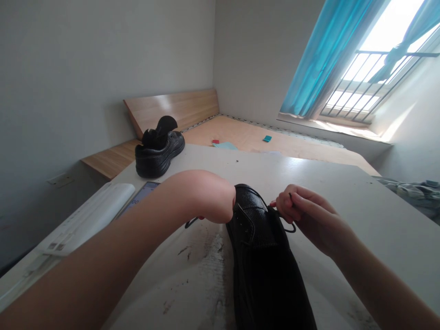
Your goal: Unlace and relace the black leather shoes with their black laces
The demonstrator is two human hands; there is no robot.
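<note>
A black leather shoe (252, 224) lies on the white table with its toe pointing away and its opening towards me. Across its left side bends my left hand (220, 201), closed; most of its fingers are hidden behind the wrist. A loop of dark shoelace (190, 223) shows beside it. My right hand (299, 206) is at the shoe's right side, fingers pinched on the lace, whose end (289, 227) curls below them. Eyelets show on the shoe's left flap. The second black shoe (160, 153) stands at the table's far left, with dark pieces sticking up from its opening.
On the left of the table (343, 197) lie a white package (92, 215) and a phone (142, 195) with a lit screen, partly behind my left arm. Beyond is a wooden bed frame (175, 110) with small teal (267, 138) and red items. Folded cloth (417, 192) is at right.
</note>
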